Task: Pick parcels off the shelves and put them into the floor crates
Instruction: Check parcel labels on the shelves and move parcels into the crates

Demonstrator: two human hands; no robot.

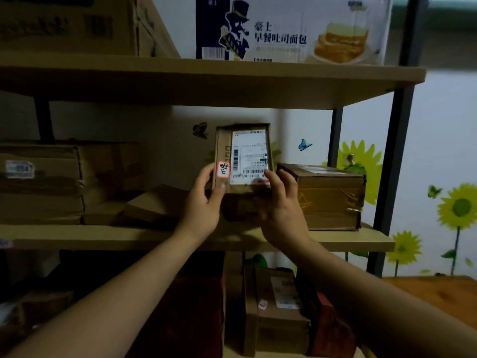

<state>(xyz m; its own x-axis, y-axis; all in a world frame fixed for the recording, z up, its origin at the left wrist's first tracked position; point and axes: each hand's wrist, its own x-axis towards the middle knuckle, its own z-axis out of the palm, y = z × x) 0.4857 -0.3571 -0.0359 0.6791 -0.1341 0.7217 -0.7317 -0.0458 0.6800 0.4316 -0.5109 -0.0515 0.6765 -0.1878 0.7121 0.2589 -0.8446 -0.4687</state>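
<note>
- The small cardboard parcel stands upright in front of the middle shelf's bay. Its brown face is turned to the camera and mostly covered by a white shipping label with barcodes. A red-bordered sticker sits at its lower left corner.
- The left hand grips the parcel's lower left corner, thumb pressed on the front and fingers curled behind.
- The right hand holds the lower right corner, thumb on the label's bottom edge and fingers wrapped round the side.
- The parcel's bottom edge is hidden, so I cannot tell whether it is clear of the board.
- The yellow-taped box sits just beside it on the right.
- A flat cardboard piece lies to the left, and a large brown carton beyond that.
- There is open room above the parcel, up to the upper shelf, which bears a printed bread carton.
- The dark upright bounds the bay on the right.
- More parcels stand on the level below.
</note>
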